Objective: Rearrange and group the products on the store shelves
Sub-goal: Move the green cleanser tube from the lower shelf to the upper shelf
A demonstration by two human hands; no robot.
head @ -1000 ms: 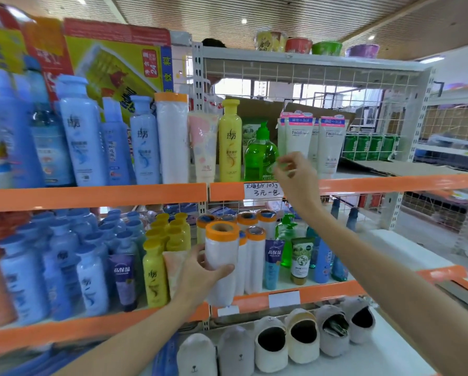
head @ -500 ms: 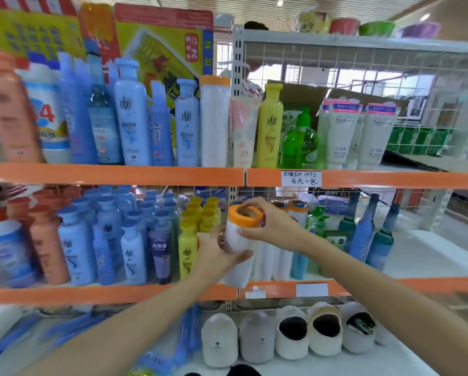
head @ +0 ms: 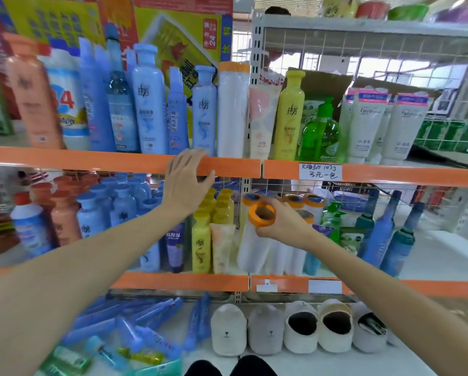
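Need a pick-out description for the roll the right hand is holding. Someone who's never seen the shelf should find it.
Find the middle orange-edged shelf, just right of the central upright. In front of a cluster of white rolls with orange caps, the right hand grips one white roll near its top. Unlike its upright neighbours, it is tilted, its open orange ring end facing the camera.

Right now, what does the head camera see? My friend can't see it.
The right hand grips an orange-capped white roll at the middle shelf. The open left hand reaches toward the orange upper shelf edge.
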